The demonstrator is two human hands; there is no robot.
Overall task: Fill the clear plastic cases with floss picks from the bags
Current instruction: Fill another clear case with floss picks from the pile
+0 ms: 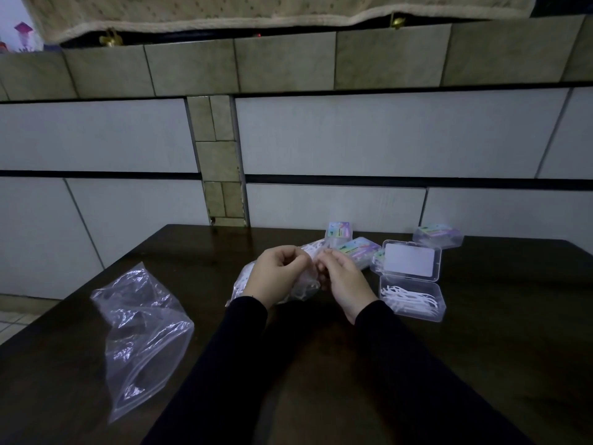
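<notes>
At the middle of the dark table (481,364) my left hand (277,276) grips a clear bag of white floss picks (305,289). My right hand (345,282) pinches the same bag at its top edge, close to my left fingers. Most of the bag is hidden behind both hands. To the right an open clear case (414,298) lies flat with several white picks in its lower half, and its lid (409,260) is tilted up behind it.
An empty crumpled zip bag (144,329) lies at the left of the table. Three closed cases with colourful labels sit at the back: one upright (339,231), one lying (361,248), one far right (438,236). A tiled wall rises just behind the table.
</notes>
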